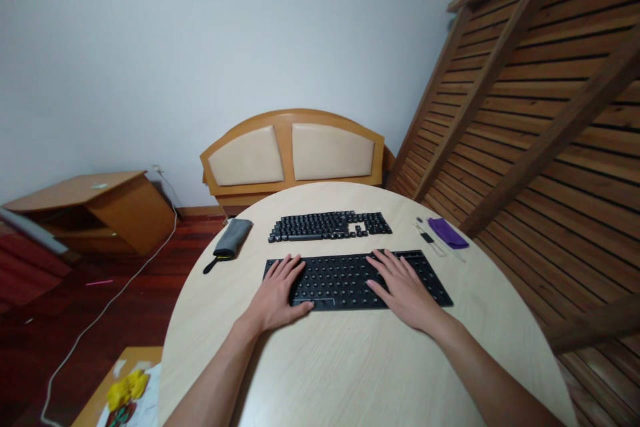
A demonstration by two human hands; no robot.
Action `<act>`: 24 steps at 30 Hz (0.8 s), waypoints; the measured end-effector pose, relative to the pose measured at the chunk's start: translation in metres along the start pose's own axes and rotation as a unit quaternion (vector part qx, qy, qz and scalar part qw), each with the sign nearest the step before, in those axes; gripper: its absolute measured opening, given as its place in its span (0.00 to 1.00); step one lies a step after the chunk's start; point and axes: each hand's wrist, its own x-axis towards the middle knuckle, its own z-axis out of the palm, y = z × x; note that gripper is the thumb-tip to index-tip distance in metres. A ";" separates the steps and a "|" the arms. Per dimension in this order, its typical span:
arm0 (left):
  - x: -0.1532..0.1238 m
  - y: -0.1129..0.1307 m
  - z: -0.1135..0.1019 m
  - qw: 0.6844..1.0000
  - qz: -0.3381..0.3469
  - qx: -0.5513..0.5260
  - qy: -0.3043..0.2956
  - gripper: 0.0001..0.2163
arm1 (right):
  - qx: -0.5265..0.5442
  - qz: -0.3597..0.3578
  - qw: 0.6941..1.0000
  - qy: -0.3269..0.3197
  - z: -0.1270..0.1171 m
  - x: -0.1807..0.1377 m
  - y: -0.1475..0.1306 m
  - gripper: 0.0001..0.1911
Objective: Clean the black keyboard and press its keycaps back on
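Observation:
A black keyboard base (335, 278) with its keycaps off lies flat on the round pale table (320, 367). My left hand (277, 293) rests over its left end, fingers spread, thumb along the front edge. Over the right part lies my right hand (403, 283), also with fingers apart and holding nothing. Behind the base, loose black keycaps (315, 223) are laid out in keyboard order, with a gap towards the right where the arrow keys sit. The parts of the base under both hands are hidden.
At the table's left stands a grey pouch (235, 238) with a black strap. On the right lie a purple cloth (447, 232) and a small wire tool (431, 240). A slatted wooden frame (540, 147) leans beside the table; a white cable (107, 307) crosses the floor.

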 end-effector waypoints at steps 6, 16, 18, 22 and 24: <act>0.000 0.001 0.000 1.000 -0.003 0.005 -0.008 0.41 | -0.031 0.005 0.999 -0.006 -0.004 -0.001 -0.005 0.33; 0.000 -0.002 0.004 1.000 0.016 0.018 0.009 0.40 | -0.028 0.012 1.000 -0.005 -0.011 -0.001 -0.010 0.30; -0.001 -0.003 0.005 1.000 0.018 0.016 0.013 0.39 | -0.027 0.009 1.000 -0.004 -0.011 -0.001 -0.010 0.30; -0.001 -0.004 0.006 1.000 0.020 0.013 0.009 0.39 | -0.023 0.008 1.000 -0.004 -0.010 -0.001 -0.009 0.31; -0.001 -0.004 0.005 1.000 0.022 0.007 0.009 0.39 | -0.020 0.008 1.000 0.000 -0.010 -0.001 -0.009 0.31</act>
